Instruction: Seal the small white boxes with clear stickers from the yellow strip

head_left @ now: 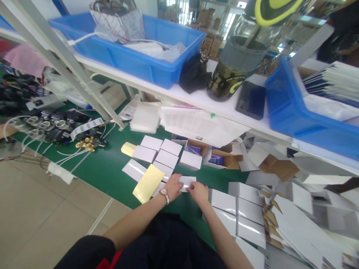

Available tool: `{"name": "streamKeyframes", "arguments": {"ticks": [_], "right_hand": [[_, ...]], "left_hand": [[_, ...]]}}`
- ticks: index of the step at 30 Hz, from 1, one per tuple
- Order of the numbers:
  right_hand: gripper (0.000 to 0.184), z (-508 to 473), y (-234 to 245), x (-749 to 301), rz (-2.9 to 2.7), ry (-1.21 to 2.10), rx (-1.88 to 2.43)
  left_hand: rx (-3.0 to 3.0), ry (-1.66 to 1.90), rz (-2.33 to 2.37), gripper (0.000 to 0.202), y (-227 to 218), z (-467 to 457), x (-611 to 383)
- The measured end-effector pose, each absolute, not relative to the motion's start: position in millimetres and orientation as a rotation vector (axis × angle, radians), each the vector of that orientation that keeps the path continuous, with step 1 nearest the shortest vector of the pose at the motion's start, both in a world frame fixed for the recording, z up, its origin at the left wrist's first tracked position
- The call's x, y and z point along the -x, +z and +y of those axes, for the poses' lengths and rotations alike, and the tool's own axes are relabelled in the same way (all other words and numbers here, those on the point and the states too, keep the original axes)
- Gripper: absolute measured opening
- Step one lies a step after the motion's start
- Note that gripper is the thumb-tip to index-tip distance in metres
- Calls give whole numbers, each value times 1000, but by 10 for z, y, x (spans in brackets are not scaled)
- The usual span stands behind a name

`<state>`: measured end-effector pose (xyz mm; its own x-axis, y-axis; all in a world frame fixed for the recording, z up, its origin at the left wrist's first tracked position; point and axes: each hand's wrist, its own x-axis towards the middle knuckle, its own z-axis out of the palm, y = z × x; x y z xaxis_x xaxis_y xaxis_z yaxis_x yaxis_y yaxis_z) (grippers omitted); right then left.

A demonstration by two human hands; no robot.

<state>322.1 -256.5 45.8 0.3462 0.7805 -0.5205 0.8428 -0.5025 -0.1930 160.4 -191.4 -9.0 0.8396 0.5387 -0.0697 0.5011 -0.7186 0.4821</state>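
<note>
A small white box (pixel 187 183) lies on the green worktop (pixel 109 168), right in front of the person. Its long side runs left to right across the picture, and its flat top faces up. The left hand (pixel 173 186), with a watch (pixel 164 195) on the wrist, holds the left end, and the fingers look bent over it. The right hand (pixel 198 192) pinches the right end. To do this well, keep both ends held flat and even so the box stays square. More white boxes (pixel 161 153) sit in rows behind it, and a yellow sheet (pixel 148 183) lies just to its left
</note>
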Motion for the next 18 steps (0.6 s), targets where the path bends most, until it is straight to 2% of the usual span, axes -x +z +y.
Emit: {"name": "streamKeyframes", "arguments": {"ticks": [6, 12, 16, 18], "right_hand": [[21, -2560, 456, -3156, 1563, -858, -2490], [10, -2675, 527, -3266, 1628, -734, -2534], [62, -2845, 509, -3233, 1922, -523, -2482], [65, -2871, 468, -3182, 1973, -446, -2431]], "left_hand": [[-2534, 104, 755, 28, -83, -1899, -1604], [-2540, 97, 721, 28, 26, -1914, -1578], [-2453, 308, 761, 36, 231, -1895, -1335], [-2392, 524, 961, 38, 328, -1807, -1110]]}}
